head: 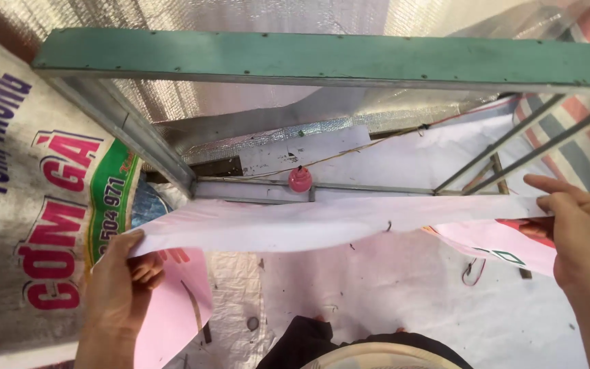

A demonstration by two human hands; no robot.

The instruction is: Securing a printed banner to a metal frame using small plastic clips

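- Left hand (119,287): fingers curled, pinching the left end of a pale pink sheet (322,224).
- Right hand (578,229): fingers extended, gripping the sheet's right end.
- Sheet: stretched level between both hands, below the green board (322,58), in front of a red round object (300,180).
- Printed sack (29,205) hangs at left.

The pale pink sheet (322,225) covers a good strip of the floor and metal frame right behind it, so no idea what's lying there. Right hand (582,239) is cut off by the picture's edge past the sheet's right end, wrist gone. Left hand (114,294) runs out the bottom edge below the sheet's left end. The small round thing (253,323) on the floor under the sheet is too tiny to identify.
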